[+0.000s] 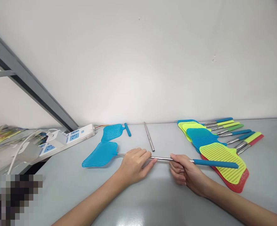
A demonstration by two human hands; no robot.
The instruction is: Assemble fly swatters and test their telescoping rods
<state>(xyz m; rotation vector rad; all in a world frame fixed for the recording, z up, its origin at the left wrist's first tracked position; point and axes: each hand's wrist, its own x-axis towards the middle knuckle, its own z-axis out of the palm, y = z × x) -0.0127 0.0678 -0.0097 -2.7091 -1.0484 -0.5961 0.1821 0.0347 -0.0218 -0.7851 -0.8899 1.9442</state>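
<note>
Both hands grip one blue fly swatter [100, 154] by its thin metal rod. My left hand [137, 165] is closed round the rod near the swatter's head, palm down. Further right, my right hand [186, 172] pinches the rod just before the blue handle, which reaches over the pile of swatters. Behind the held swatter lie a loose blue swatter head [112, 132], a short blue handle grip [127, 129] and a loose metal telescopic rod [149, 137].
Several swatters in yellow, blue, green and red overlap at the right, a yellow swatter [220, 160] near the top. A white power strip [87, 131] with plugs lies at the left by a grey metal frame [34, 80]. A white wall [152, 62] rises behind the grey table [159, 201].
</note>
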